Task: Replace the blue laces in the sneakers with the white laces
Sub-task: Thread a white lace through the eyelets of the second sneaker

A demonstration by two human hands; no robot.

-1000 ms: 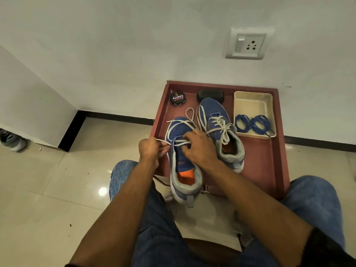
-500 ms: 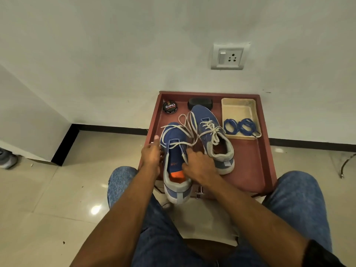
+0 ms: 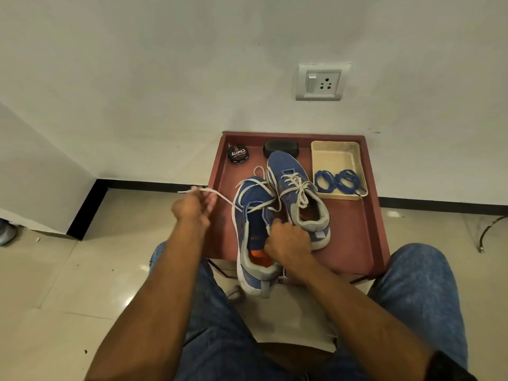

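Head view, looking down past two bare forearms at a low red table (image 3: 365, 226) standing against a white wall. Two blue sneakers are sitting on it side by side. The right sneaker (image 3: 298, 196) is lying further back, already threaded with a white lace. The left sneaker (image 3: 251, 232) is nearer the person, its heel hanging over the table's front edge, probably so it is within easy reach. The left hand (image 3: 192, 209) is curling around one end of the white lace (image 3: 225, 199) and drawing it out sideways, beyond the table's left edge, so the lace is running taut from the hand to the shoe's eyelets; this looks like pulling slack through. The right hand (image 3: 287, 239) is gripping the sneaker's opening beside the tongue, seemingly bracing the shoe against that pull. Loose loops of lace are lying between the two toes. The blue laces (image 3: 336, 181) are resting coiled in a cream tray (image 3: 335, 155) at the back right corner of the table, out of the shoes and apart from the work. A round tin of polish (image 3: 238, 154) and a dark oval case (image 3: 281, 148) are sitting along the back edge. The lacing of this second shoe appears partly finished, with the upper eyelets seemingly unthreaded
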